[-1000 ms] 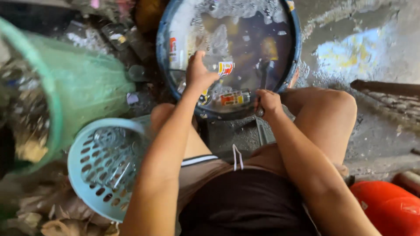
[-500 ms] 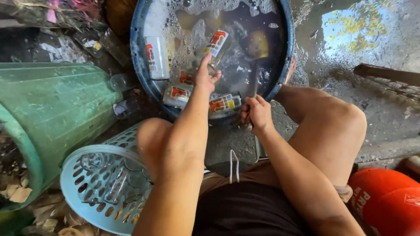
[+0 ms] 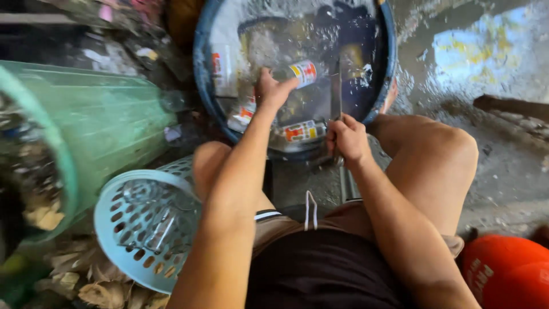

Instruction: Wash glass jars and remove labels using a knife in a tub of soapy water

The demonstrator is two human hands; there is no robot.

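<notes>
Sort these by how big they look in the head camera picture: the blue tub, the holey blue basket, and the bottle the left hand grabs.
1. Blue tub, biggest.
2. Light blue basket; it sits nearer the camera, so the gap is unsure.
3. Bottle at the left hand, smallest.

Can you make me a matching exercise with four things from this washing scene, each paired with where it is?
Things:
1. left hand
2. right hand
3. perforated basket
4. green bin

Places:
A. lying on its side, far left
B. holding a labelled bottle in the blue basin
C. beside the left knee
D. gripping a flat blade at the basin's near rim

Pairs: 1-B, 2-D, 3-C, 4-A
</notes>
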